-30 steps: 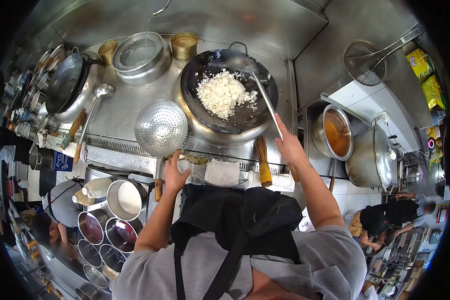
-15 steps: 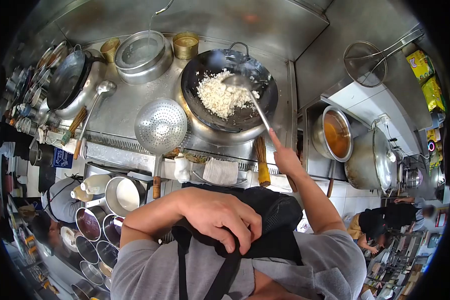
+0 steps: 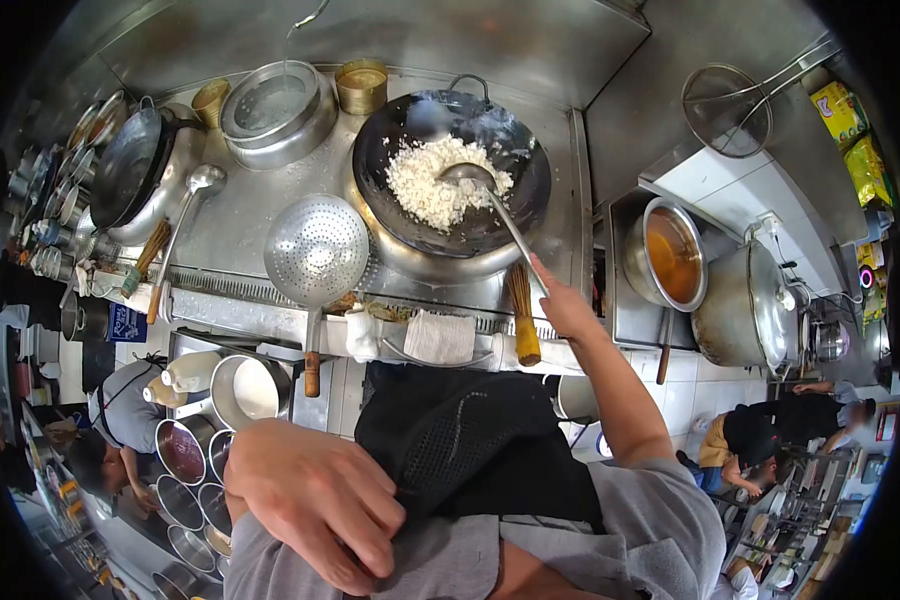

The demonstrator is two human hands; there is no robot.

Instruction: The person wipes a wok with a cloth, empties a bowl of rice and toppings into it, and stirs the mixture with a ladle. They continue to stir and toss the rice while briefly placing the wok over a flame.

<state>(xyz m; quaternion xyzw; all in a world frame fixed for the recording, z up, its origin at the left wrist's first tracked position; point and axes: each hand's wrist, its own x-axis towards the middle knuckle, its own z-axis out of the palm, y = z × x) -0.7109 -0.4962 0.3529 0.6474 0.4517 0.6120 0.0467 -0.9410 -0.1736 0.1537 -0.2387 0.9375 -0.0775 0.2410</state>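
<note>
My right hand grips the handle of a long ladle, forefinger stretched along it. The ladle's bowl rests against a heap of white rice, which lies in a dark wok on the burner. Close to my chest, over the grey shirt, is my left hand. Its fingers are curled together, and what they hold, if anything, is hidden. A black apron hangs in front of my body.
A perforated strainer lies left of the wok, near a second ladle. A bamboo brush and a folded cloth sit along the front edge. At right stand a bowl of orange liquid and a large pot. Other people are further off.
My left hand has moved left across my chest, away from the black strap. The ladle's bowl has come slightly lower and nearer to me in the rice.
</note>
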